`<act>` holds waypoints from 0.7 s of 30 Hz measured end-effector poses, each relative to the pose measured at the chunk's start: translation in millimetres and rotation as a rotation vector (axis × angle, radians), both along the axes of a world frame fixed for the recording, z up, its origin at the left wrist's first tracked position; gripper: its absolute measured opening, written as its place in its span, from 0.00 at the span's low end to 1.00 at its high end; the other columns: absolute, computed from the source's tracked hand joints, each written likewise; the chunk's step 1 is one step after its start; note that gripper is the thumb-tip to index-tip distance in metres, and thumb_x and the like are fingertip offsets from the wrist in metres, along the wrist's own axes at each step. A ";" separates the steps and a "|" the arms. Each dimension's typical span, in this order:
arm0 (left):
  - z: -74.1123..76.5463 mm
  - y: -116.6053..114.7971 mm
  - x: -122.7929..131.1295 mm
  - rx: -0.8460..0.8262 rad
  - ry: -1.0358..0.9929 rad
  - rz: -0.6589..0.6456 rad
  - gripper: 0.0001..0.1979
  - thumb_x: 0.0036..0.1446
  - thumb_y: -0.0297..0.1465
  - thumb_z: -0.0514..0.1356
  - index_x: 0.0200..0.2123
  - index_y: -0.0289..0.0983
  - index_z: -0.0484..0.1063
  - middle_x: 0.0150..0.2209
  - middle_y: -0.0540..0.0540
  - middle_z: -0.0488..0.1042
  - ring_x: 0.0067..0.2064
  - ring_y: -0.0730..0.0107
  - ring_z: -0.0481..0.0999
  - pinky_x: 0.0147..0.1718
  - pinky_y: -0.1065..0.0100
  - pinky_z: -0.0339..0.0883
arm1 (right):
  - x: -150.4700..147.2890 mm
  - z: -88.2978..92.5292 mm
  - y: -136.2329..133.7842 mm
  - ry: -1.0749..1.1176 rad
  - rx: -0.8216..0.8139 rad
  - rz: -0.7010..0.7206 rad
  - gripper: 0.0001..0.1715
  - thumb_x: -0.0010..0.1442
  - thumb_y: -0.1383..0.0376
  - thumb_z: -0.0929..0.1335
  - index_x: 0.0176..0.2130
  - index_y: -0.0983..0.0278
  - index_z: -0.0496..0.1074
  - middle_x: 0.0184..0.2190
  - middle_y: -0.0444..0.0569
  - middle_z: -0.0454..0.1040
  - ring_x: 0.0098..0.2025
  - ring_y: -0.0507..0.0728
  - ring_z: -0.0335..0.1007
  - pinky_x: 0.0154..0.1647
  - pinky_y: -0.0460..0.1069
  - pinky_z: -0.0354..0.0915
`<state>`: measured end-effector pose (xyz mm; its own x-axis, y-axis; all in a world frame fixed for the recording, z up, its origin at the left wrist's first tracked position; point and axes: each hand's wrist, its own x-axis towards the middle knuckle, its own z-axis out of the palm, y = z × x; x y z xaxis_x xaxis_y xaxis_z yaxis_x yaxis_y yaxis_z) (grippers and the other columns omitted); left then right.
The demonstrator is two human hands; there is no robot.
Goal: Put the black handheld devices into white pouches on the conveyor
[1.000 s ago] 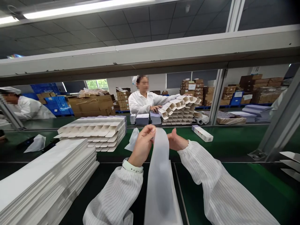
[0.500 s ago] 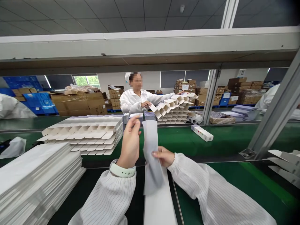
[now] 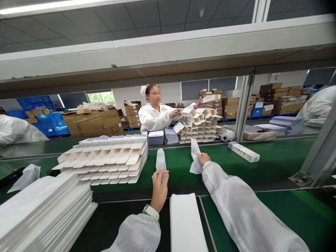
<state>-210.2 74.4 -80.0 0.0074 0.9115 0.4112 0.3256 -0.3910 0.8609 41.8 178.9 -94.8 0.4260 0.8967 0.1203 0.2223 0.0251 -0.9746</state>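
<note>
My left hand [image 3: 159,187] is closed around the lower end of a narrow white rounded-top item [image 3: 160,160], held upright over the green belt. What kind of item it is I cannot make out. To its right, my right hand [image 3: 204,159] pinches a limp, thin white pouch or sheet [image 3: 195,159] by its edge. Below and between my hands lies a long stack of flat white sheets or pouches [image 3: 186,218]. Left of my left hand, open white cartons [image 3: 105,159] are piled in layers.
A large stack of white sheets [image 3: 39,206] stands at near left. One closed white carton [image 3: 244,152] lies on the green belt [image 3: 178,154]. Across it, a co-worker [image 3: 154,117] handles cartons beside a pile of open cartons [image 3: 202,126]. A metal post [image 3: 315,150] rises at right.
My hands have moved apart. My right hand has carried the thin white pouch or sheet rightward and away, and the rounded white item now shows in my left hand. The co-worker has lifted a carton.
</note>
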 end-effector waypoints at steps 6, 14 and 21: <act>0.5 3.3 1.1 0.018 0.029 -0.097 0.11 0.53 0.33 0.47 0.30 0.39 0.69 0.36 0.47 0.64 0.43 0.65 0.63 0.44 0.65 0.55 | 28.9 4.1 -19.8 -0.254 -0.112 -0.376 0.21 0.53 0.60 0.58 0.42 0.71 0.64 0.40 0.62 0.64 0.48 0.66 0.55 0.45 0.58 0.50; 4.9 -5.2 4.5 0.059 0.113 -0.164 0.08 0.50 0.30 0.51 0.27 0.38 0.68 0.33 0.48 0.66 0.39 0.66 0.64 0.34 0.69 0.58 | 12.7 24.8 -70.5 -0.452 0.074 -0.208 0.17 0.54 0.66 0.56 0.42 0.67 0.63 0.41 0.54 0.66 0.44 0.56 0.60 0.45 0.48 0.54; 13.0 -39.5 -16.9 0.122 0.247 -0.189 0.07 0.51 0.31 0.51 0.27 0.38 0.67 0.31 0.49 0.66 0.37 0.68 0.64 0.35 0.69 0.57 | -56.2 8.4 -138.6 -0.553 0.241 0.263 0.10 0.53 0.65 0.59 0.28 0.63 0.69 0.25 0.43 0.70 0.26 0.50 0.64 0.27 0.44 0.59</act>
<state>-227.1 34.8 -67.0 0.2843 0.8286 0.4823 0.4305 -0.5598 0.7080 -14.4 40.3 -86.3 0.0136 0.8832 0.4688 0.6458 0.3502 -0.6785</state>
